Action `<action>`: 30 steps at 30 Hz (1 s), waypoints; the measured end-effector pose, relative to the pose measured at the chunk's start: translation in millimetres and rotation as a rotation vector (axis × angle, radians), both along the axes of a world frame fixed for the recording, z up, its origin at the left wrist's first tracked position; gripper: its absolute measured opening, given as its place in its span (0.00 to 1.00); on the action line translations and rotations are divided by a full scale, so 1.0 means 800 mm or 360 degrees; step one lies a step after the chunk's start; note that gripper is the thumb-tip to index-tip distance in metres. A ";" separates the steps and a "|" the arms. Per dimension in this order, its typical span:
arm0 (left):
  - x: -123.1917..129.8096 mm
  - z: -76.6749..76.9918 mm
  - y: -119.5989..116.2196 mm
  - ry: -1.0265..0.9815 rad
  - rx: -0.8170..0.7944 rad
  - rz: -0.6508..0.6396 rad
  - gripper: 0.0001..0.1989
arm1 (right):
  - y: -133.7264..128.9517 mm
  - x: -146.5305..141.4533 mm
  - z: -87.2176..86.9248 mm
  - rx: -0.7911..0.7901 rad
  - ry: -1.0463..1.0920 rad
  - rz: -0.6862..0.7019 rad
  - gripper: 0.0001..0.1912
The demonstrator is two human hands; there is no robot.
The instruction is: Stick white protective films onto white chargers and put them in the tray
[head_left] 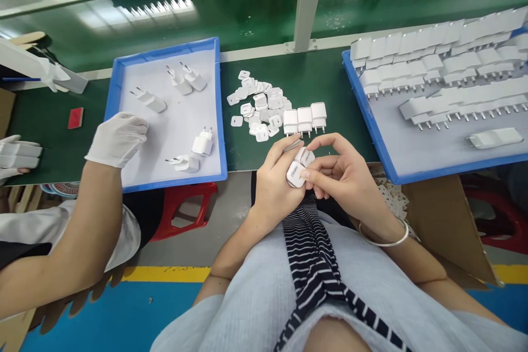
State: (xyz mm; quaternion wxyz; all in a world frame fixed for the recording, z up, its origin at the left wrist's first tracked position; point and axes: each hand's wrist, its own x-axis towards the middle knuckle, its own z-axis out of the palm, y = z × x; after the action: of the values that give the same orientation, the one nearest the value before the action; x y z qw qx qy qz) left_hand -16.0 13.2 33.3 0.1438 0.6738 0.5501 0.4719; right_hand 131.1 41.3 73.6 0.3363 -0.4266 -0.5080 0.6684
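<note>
My left hand wraps round two white plug chargers, held side by side with their printed end faces up. The thumb of my right hand presses on the edge of the nearer charger, its fingers curled beside it; its forefinger arches over the farther one. The chargers' prongs are hidden in my hands. Just beyond my fingers, three white chargers stand in a row on the green bench, prongs towards me. To their left lies a loose heap of small white covers, some with a slot.
On the left, a co-worker's gloved hand is over a blue-rimmed tray with several chargers. Another blue-rimmed tray on the right holds rows of chargers. Below it stands a cardboard box. A metal post rises behind the bench.
</note>
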 end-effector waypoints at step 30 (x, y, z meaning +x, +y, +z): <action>0.002 0.002 0.008 -0.0617 -0.0084 -0.0312 0.17 | -0.004 0.010 0.001 0.0014 0.0227 0.0001 0.09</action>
State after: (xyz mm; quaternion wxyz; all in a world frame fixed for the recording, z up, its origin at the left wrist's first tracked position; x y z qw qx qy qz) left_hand -14.3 19.3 34.8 0.3098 0.6166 0.4563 0.5618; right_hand 139.2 38.3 74.7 0.3734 -0.3762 -0.4858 0.6951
